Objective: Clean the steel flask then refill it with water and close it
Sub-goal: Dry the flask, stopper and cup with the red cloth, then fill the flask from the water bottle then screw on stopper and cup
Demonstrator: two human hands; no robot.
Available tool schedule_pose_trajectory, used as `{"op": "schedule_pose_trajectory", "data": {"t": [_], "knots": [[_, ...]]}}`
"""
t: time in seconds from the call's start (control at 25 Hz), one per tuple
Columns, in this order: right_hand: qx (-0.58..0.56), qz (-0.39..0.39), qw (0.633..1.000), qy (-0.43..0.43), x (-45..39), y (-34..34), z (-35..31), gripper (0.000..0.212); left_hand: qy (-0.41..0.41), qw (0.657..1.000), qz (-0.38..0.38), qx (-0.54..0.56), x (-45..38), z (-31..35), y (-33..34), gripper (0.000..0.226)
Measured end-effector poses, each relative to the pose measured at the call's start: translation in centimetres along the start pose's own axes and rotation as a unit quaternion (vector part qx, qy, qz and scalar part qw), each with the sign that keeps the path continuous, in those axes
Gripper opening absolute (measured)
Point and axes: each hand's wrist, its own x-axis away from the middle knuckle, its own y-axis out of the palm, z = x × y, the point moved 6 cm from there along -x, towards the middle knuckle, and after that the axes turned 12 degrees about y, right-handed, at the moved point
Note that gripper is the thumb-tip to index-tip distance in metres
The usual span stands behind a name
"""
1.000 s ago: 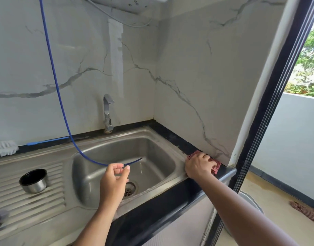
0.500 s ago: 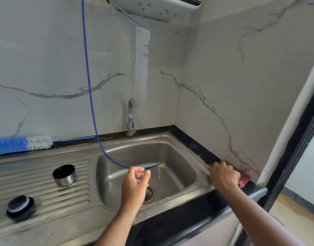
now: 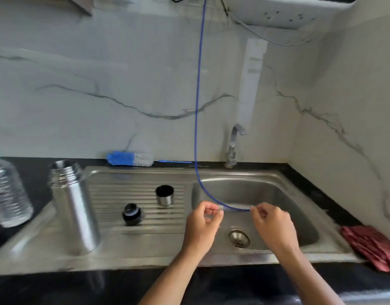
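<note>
Pinching a thin blue hose over the sink: left hand and right hand each nip it between thumb and curled fingertips near its free end. Open steel flask upright at the left edge of the draining board, well apart from both hands. Cup and black stopper on the ribbed part (separate, between flask and sink). Bottle brush along the counter's back edge, red cloth at the right edge, plastic bottle far left.
</note>
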Motion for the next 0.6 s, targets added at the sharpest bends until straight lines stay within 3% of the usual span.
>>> {"op": "schedule_pose_trajectory", "data": {"t": [0.24,0.36,0.48,0.6], "knots": [[-0.164,-0.149,0.962,-0.158,8.7,10.2,-12.2,0.033,0.03,0.997,0.048,-0.053,2.6,3.1,-13.5,0.017],[-0.196,-0.202,0.938,-0.203,13.0,13.9,-16.8,0.028,0.057,0.992,0.098,-0.061,5.4,6.0,-19.6,0.008],[-0.259,-0.238,0.907,-0.23,16.3,15.7,-20.3,0.023,0.1,0.968,0.221,-0.069,7.2,8.8,-26.8,0.019],[-0.287,-0.241,0.895,-0.241,18.5,17.7,-21.7,0.019,0.088,0.919,0.371,-0.101,6.1,8.3,-35.9,0.018]]}}
